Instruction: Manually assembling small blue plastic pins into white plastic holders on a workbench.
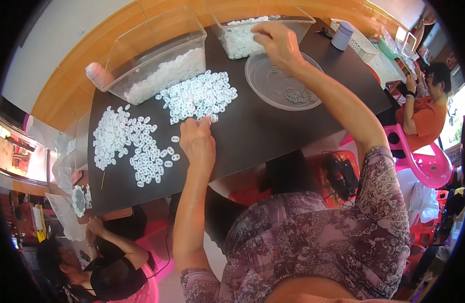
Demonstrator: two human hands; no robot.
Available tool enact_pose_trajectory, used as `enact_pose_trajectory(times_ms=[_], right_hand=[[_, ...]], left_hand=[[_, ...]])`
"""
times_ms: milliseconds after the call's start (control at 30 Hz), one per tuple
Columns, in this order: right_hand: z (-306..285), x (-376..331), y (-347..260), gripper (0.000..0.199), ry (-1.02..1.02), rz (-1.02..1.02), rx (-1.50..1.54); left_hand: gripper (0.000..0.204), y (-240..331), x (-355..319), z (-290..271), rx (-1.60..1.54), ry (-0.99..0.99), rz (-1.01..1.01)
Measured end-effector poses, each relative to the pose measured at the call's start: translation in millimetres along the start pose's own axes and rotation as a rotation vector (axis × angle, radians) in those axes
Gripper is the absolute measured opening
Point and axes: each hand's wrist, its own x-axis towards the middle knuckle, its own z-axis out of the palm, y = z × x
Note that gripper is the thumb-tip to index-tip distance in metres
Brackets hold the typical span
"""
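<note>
Surface: dark table (273, 131), white rings spread flat for picking.
Left hand (197, 141): fingers loosely curled, tips touching near edge of ring pile (198, 96).
Right hand (278, 45): fingers curled into right bin (242, 38), beyond pile, over clear bowl (283, 83); grip unclear.
Left bin (156, 60): tilted, behind pile.

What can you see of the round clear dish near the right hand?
The round clear dish is a shallow bowl of what looks like transparent plastic, sitting flat on the dark table, just in front of a clear bin filled with small white pieces. It is mostly empty, with a small cluster of pale pieces near its right side. The right hand hovers over its far rim; contact is unclear.
</note>
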Motion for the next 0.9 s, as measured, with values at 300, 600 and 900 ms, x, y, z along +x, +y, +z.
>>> enact_pose_trajectory(times_ms=[300, 600, 900], right_hand=[[34.2, 67.4, 88.0, 0.017, 0.093, -0.056, -0.375], [42.0, 86.4, 100.0, 0.013, -0.022, -0.048, -0.374], [21.2, 68.5, 75.1, 0.011, 0.016, -0.118, -0.435]], left_hand=[[0.012, 2.5, 2.7, -4.4, -0.144, -0.095, -0.025], [0.004, 0.5, 6.8, -11.3, -0.374, -0.216, -0.194], [0.009, -7.3, 10.0, -18.0, -0.847, -0.291, -0.597]])
